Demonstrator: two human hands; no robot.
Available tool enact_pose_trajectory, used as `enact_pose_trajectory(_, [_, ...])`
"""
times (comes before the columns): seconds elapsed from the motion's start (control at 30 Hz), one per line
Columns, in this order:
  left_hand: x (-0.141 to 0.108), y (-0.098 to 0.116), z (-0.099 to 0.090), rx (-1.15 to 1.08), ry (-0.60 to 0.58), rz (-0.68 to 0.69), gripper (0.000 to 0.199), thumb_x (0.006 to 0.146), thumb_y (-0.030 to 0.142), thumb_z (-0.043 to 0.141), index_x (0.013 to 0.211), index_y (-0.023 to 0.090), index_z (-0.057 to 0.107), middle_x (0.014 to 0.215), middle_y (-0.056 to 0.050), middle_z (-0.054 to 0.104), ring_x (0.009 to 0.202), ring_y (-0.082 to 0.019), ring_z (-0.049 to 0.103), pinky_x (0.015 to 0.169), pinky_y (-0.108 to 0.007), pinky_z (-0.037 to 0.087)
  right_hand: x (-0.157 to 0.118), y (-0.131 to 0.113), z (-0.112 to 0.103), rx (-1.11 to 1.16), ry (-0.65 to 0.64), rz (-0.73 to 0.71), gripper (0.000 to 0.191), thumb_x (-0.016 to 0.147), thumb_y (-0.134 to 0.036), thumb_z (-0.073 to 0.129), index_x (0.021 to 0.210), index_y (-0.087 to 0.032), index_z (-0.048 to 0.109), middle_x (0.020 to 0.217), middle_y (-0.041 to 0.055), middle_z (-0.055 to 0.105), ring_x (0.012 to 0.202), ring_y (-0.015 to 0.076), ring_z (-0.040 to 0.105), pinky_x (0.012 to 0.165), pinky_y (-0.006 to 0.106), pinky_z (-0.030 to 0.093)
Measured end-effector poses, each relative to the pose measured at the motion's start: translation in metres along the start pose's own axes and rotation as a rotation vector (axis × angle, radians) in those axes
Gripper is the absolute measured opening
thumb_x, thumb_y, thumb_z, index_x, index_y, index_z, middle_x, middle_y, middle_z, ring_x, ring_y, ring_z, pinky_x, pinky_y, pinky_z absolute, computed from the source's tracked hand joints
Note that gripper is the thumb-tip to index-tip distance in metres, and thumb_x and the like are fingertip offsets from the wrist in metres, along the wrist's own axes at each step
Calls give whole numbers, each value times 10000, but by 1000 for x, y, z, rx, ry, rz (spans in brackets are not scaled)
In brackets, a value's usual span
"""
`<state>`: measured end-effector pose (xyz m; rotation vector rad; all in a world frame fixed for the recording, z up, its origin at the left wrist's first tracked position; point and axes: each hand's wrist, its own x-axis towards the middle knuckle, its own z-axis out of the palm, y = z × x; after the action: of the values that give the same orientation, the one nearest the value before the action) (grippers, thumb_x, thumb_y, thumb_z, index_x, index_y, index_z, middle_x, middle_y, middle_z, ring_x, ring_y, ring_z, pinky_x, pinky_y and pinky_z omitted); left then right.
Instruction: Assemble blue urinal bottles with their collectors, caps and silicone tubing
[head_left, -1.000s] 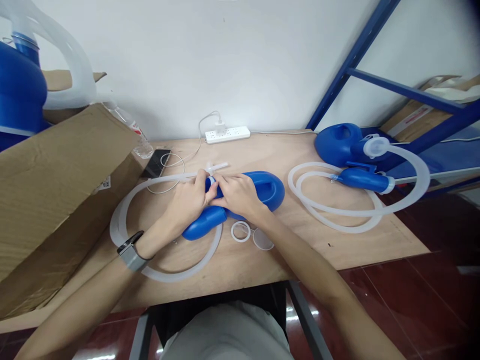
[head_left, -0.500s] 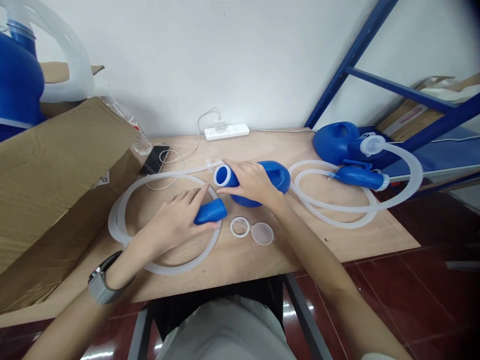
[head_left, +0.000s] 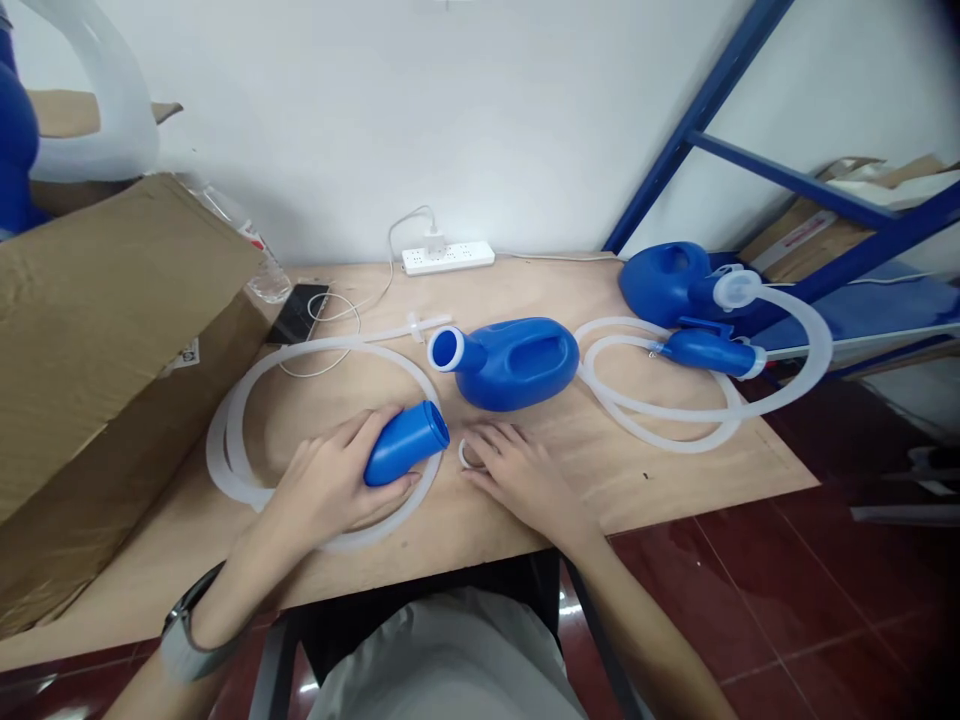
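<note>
My left hand (head_left: 337, 470) is wrapped around a blue plastic tube-shaped part (head_left: 405, 443), its open end tilted up to the right. My right hand (head_left: 521, 475) is low on the table, thumb and fingertips closed about the translucent cap's ring (head_left: 469, 455); the cap's lid is hidden beneath the hand. Beyond them a blue bottle (head_left: 517, 365) with a moulded handle lies on its side, its white-rimmed mouth uncovered and facing left. A coil of clear hose (head_left: 225, 440) lies under and around my left hand, its end with a white fitting (head_left: 415, 327) behind.
At the left stands a large open cardboard box (head_left: 112, 330) with a blue bottle and hose above it. A phone (head_left: 298, 313), a water bottle (head_left: 266, 270) and a power strip (head_left: 448, 257) are at the back. Another blue bottle (head_left: 664, 280) with coiled hose lies right, beside the blue rack (head_left: 697, 120).
My right hand has let go of the blue bottle and come down towards me onto the cap. The blue tube part in my left hand has tipped, its open end now facing more upward.
</note>
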<state>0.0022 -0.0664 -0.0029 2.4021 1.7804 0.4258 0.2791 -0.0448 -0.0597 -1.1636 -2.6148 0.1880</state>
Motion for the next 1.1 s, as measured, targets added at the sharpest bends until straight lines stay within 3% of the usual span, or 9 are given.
enact_pose_trajectory(0.1, [-8,2,2,-1,51,27,631,946,621,672,1449,256,566,1347,-105,775,1092,-351,799,734,-383,617,12,7,-3,148,89,32,481,1032,-314,700,1494,-212,613,1407,155,729,1273,350,699,1045,566,616])
enact_pose_trajectory(0.2, [-13,2,5,-8,104,66,611,974,608,656,1449,239,549,1343,-114,775,1061,-333,808,743,-382,627,20,6,-11,481,256,76,517,1079,-424,622,1570,-285,540,1488,126,687,1363,312,668,1135,554,578])
enact_pose_trajectory(0.3, [-16,5,8,-27,163,106,591,1001,594,635,1456,233,530,1313,-112,782,1039,-313,811,769,-377,636,23,-6,-16,840,384,89,498,1146,-433,447,1635,-338,444,1523,105,670,1379,268,675,1128,508,596])
enact_pose_trajectory(0.37, [-17,9,10,-41,196,142,595,1009,595,629,1468,233,523,1273,-110,790,1006,-303,813,764,-371,637,25,-18,-18,943,425,53,501,1164,-444,359,1648,-338,430,1516,110,674,1366,265,686,1121,494,601])
enact_pose_trajectory(0.53, [-21,22,13,-50,257,193,579,1058,563,552,1513,214,475,1237,-132,783,995,-304,810,742,-375,648,28,-43,-16,817,417,-91,501,1152,-488,382,1613,-343,512,1578,94,589,1446,268,608,1205,489,536])
enact_pose_trajectory(0.67, [-24,29,10,-66,287,183,608,1057,549,565,1553,228,424,1233,-133,780,983,-293,813,712,-359,653,26,-49,-6,780,509,-47,530,1148,-515,359,1638,-355,485,1566,84,601,1428,278,621,1186,499,555])
enact_pose_trajectory(0.83, [-27,34,9,-93,295,234,753,1044,430,608,1691,295,249,1277,-123,756,1008,-281,798,739,-337,653,23,-53,4,691,644,-54,607,1133,-593,304,1664,-337,454,1577,117,602,1397,318,654,1141,558,586])
enact_pose_trajectory(0.97, [-30,36,16,-102,302,255,821,1021,347,589,1721,369,160,1334,-134,703,1055,-308,774,706,-354,651,31,-55,7,589,722,-135,759,1024,-615,621,1673,-282,410,1576,155,623,1491,385,576,1213,662,503])
enact_pose_trajectory(1.1, [-27,38,17,-107,294,219,832,1017,309,553,1729,422,137,1328,-129,658,1068,-308,762,717,-369,665,50,-55,15,564,851,-134,713,988,-515,723,1603,-245,486,1429,148,739,1374,355,688,1105,602,617])
